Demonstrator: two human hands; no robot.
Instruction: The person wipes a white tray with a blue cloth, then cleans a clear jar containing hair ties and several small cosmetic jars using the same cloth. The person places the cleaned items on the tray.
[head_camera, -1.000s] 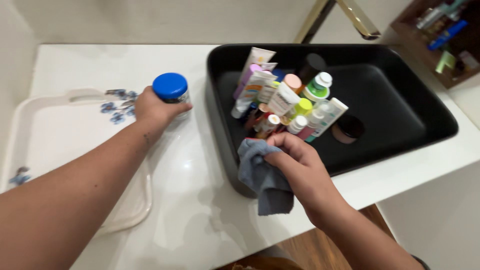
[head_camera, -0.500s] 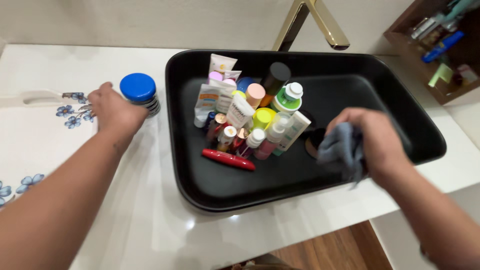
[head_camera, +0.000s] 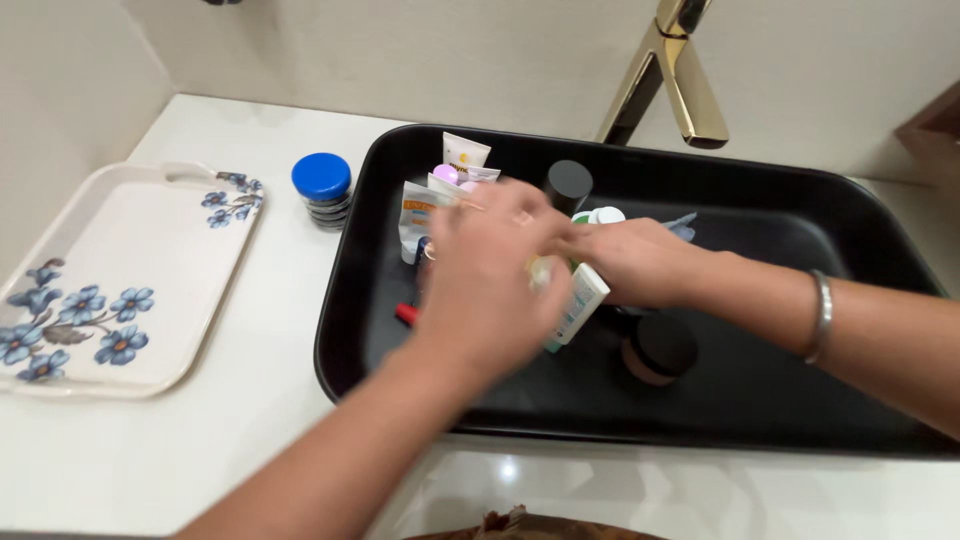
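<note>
With the toiletry bottles and tubes (head_camera: 440, 215) heaped at the left of the black sink (head_camera: 800, 400), both hands dive in together, left hand (head_camera: 490, 275) over the pile, right hand (head_camera: 635, 260) beside it, each grip too blurred to judge.

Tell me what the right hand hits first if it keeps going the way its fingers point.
The right hand points left, so probably the left hand over the cluster of tubes, though blur leaves depth unclear.
</note>
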